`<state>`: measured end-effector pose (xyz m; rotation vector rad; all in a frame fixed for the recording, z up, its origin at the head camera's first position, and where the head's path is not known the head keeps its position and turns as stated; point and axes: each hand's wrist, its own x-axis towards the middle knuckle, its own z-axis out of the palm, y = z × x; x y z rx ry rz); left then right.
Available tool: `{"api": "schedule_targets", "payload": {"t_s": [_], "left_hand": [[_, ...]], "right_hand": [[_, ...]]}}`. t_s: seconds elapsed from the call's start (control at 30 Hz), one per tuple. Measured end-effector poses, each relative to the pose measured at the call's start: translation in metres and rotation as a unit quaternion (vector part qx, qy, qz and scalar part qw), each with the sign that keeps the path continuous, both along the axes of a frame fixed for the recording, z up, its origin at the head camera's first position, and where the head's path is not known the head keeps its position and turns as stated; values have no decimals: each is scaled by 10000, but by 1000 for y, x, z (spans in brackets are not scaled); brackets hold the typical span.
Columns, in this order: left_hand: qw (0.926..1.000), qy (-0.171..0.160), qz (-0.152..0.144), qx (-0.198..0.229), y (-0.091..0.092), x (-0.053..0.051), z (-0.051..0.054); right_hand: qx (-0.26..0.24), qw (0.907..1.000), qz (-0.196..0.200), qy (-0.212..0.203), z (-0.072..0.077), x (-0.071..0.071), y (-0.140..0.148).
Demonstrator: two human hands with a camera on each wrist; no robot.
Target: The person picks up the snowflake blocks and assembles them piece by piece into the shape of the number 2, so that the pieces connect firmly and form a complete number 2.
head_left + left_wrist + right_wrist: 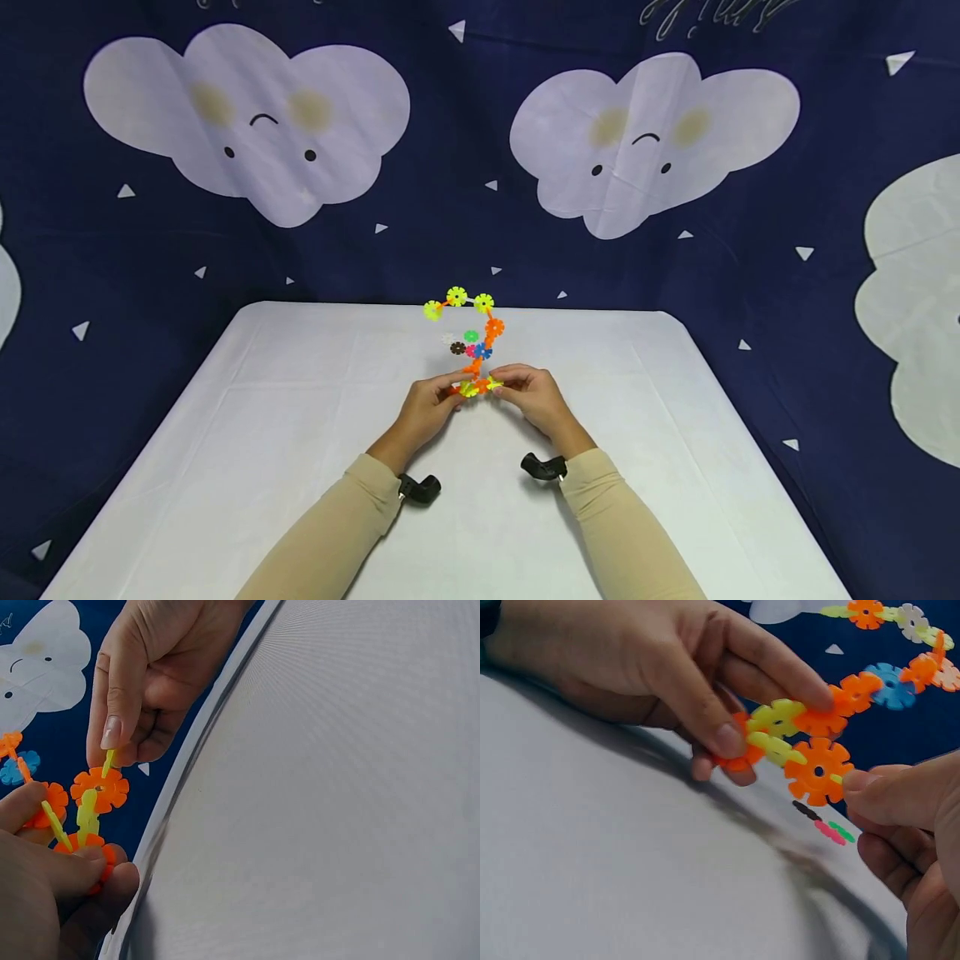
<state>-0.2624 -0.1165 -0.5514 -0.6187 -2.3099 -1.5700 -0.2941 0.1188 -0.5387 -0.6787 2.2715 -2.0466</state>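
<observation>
Both hands hold a chain of interlocking flower-shaped plastic discs (494, 327), mostly orange and yellow with a blue disc (891, 685) and a white disc (913, 622) in it. My left hand (426, 410) pinches an orange disc (99, 877) near the chain's lower end between thumb and fingers. At the end of a short branch, my right hand (538, 400) pinches a yellow disc (109, 759), slotted into another orange disc (819, 771). That yellow disc is mostly hidden by the right thumb in the right wrist view. Above the hands, the chain curves up and to the left.
Behind the chain, loose black (457, 348), green (471, 336), pink (830, 832) and white (447, 339) discs lie on the white table (300, 500). A dark blue cloth (450, 167) with printed clouds hangs beyond its far edge. Black cameras are strapped to both wrists.
</observation>
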Motion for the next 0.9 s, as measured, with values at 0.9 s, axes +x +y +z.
{"api": "schedule_targets", "payload": {"t_s": [0.9], "left_hand": [[9858,-292,814,1439,-2,-3,3]], "right_hand": [[2687,9593,-733,467,-4,-43,-20]]}}
